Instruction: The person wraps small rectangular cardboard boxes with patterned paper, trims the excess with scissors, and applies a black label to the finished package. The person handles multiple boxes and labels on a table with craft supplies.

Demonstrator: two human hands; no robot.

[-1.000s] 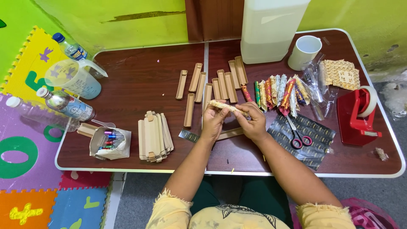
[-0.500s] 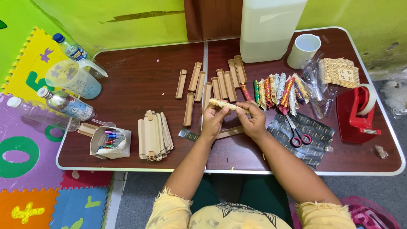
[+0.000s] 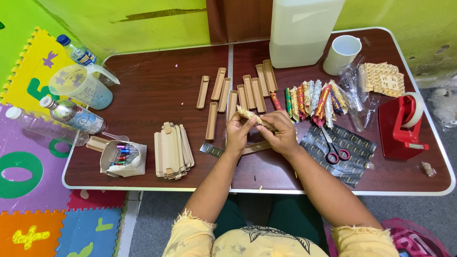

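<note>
Bare tabletop [image 3: 157, 90] is lying open at the far left, and a strip is running free along the near edge. Open brown boxes [image 3: 243, 90] are crowding the far middle. Wrapped sticks [image 3: 314, 97], scissors [image 3: 335, 150] and a red tape dispenser [image 3: 400, 128] are blocking the right; a flat box stack [image 3: 172, 151] is sitting near left.

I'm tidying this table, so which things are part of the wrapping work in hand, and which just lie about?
In use: left hand, right hand, patterned roll, wrapped rolls, open brown boxes, scissors.
Lying about: white mug, water bottles, measuring jug.
</note>
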